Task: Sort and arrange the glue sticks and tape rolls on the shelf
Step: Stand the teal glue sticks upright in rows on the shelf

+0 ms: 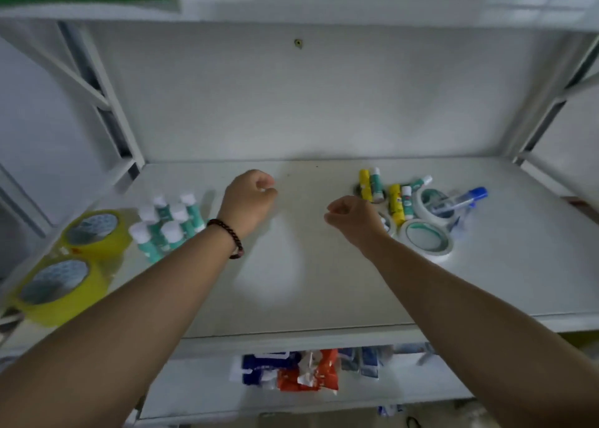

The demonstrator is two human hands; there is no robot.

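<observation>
Tape rolls: two big yellow ones (69, 265) at lower left, white ones (426, 238) at right, rigid hoops, best pinched across the rim. Glue sticks (168, 225), light and slick, need side grips. Left hand (249, 201) and right hand (353, 215) curl loosely, holding nothing.

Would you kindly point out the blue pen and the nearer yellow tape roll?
blue pen (479, 193), head view, on its blue cap.
nearer yellow tape roll (69, 301), head view, on its yellow outer side.
</observation>
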